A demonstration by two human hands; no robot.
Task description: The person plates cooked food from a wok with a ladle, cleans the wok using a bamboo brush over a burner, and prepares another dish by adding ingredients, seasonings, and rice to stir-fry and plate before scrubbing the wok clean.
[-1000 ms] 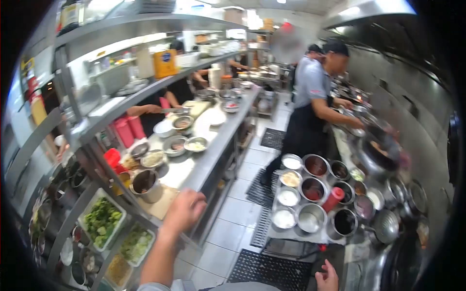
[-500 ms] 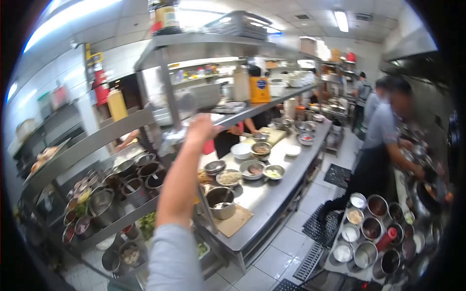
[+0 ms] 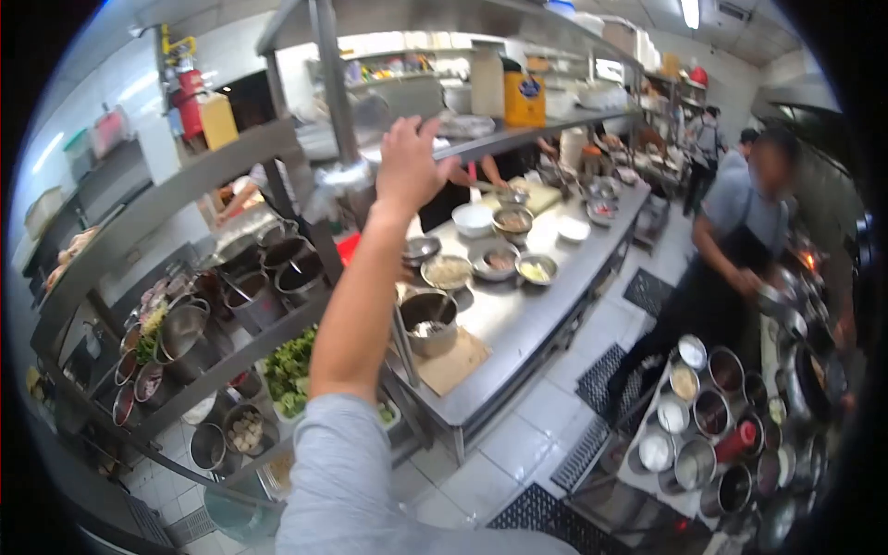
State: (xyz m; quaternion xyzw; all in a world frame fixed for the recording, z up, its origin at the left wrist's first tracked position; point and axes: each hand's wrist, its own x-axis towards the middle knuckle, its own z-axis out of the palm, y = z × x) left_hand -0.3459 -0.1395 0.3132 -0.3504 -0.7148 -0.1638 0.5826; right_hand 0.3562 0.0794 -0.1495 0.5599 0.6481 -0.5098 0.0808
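My left hand (image 3: 412, 166) is raised at the edge of the steel overhead shelf (image 3: 532, 135), its back toward me. The fingers are apart and nothing shows in them; whether they touch the shelf I cannot tell. Crumpled clear plastic (image 3: 342, 180) hangs beside my wrist. To the right on the shelf stands a yellow container (image 3: 524, 97). Below, on the steel counter, are a pot (image 3: 430, 324) with a utensil in it, a piece of cardboard (image 3: 453, 365), a white bowl (image 3: 473, 220) and several steel bowls of food. My right hand is out of view.
At right a co-worker (image 3: 740, 231) stands by the stove, where a flame (image 3: 807, 262) shows. Several steel containers and a red bottle (image 3: 737, 442) crowd the low stand. Leafy greens (image 3: 289, 370) and more pots fill the left racks. Black mats (image 3: 601, 379) lie on the tiled floor.
My left hand has gone from curled at the shelf edge to raised with fingers apart. My view has shifted. The co-worker by the stove stands more upright.
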